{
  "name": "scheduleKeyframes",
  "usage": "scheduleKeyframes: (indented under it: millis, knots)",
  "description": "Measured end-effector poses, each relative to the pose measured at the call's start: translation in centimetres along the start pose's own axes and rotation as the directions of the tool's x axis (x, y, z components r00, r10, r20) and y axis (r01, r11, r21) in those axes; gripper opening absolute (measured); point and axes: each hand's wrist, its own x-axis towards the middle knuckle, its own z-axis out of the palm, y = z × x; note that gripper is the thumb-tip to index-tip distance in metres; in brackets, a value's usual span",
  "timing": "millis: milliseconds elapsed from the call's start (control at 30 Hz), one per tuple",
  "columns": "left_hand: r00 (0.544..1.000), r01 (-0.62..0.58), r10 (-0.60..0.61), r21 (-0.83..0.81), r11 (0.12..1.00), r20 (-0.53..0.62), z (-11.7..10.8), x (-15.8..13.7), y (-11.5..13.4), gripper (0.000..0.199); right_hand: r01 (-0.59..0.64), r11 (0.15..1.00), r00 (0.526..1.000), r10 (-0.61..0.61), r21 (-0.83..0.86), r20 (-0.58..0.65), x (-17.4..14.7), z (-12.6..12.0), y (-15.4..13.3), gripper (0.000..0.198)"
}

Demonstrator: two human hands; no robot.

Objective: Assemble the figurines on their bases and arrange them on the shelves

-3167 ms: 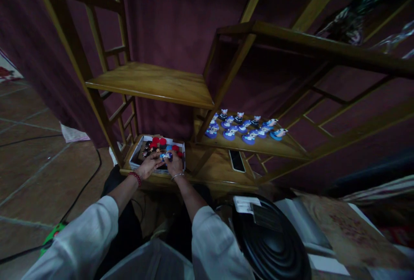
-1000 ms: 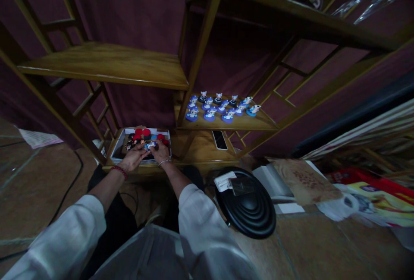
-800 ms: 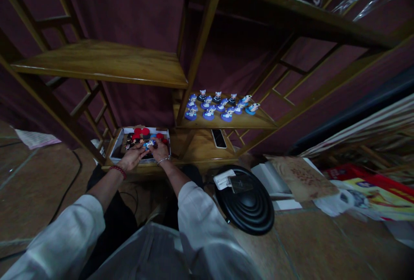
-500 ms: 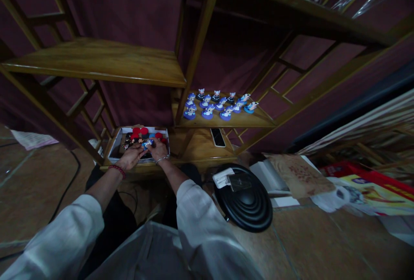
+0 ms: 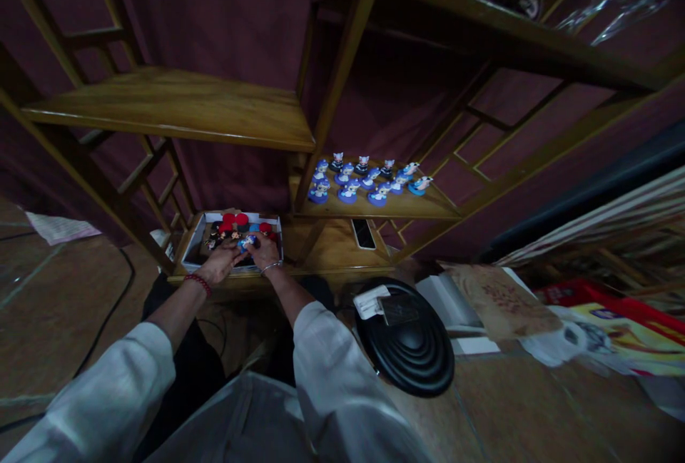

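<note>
A small blue and white figurine is pinched between my two hands above a shallow white box. My left hand, with a red bead bracelet at the wrist, grips it from the left. From the right, the fingers of my right hand close on it; a silver bracelet circles that wrist. Inside the box lie several red, black and blue figurines, partly covered by my hands. On the shelf to the right, several purple-based figurines stand in rows, with black-based ones behind and blue-based ones at the right end.
A phone lies on the lower board, right of a wooden post. The upper left shelf juts out above the box. On the floor are a round black stool-like object, a brown paper bag and a red and yellow package.
The view has shifted slightly, so everything appears a little lower and further right. Both hands stay on the blue and white figurine over the box.
</note>
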Motion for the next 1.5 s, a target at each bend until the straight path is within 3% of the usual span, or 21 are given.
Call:
scheduleKeyframes:
  millis: [133, 400, 600, 833, 1233, 1500]
  knots:
    - [1.0, 0.006, -0.006, -0.008, 1.0, 0.018, 0.4, -0.5, 0.4, 0.024, 0.01, 1.0, 1.0, -0.01, 0.009, 0.01, 0.0, -0.2, -0.2, 0.029]
    - [0.998, -0.044, 0.04, -0.059, 0.997, -0.053, 0.8, -0.3, 0.4, 0.021, 0.015, 0.999, 0.999, -0.014, 0.033, -0.041, 0.3, 0.2, 0.5, 0.038]
    - [0.997, -0.076, 0.076, 0.019, 0.997, 0.014, 1.0, -0.2, 0.3, 0.018, 0.046, 0.999, 0.995, -0.047, -0.019, -0.088, 0.4, 0.4, 1.0, 0.03]
    - [0.999, -0.044, 0.045, 0.101, 0.994, -0.015, 1.6, -0.2, 0.3, 0.018, 0.028, 0.998, 0.996, -0.032, -0.05, -0.083, 0.3, 0.1, 1.1, 0.027]
    - [0.991, -0.126, 0.128, 0.068, 0.99, -0.037, 1.0, 0.2, -0.7, 0.015, 0.044, 0.998, 0.998, -0.046, -0.045, -0.047, 0.7, 0.5, 1.7, 0.031]
    - [0.994, -0.08, 0.08, -0.002, 0.997, -0.072, 0.9, 0.1, -0.4, 0.015, 0.068, 0.997, 0.997, -0.07, -0.041, -0.039, 0.6, 0.5, 1.6, 0.032]
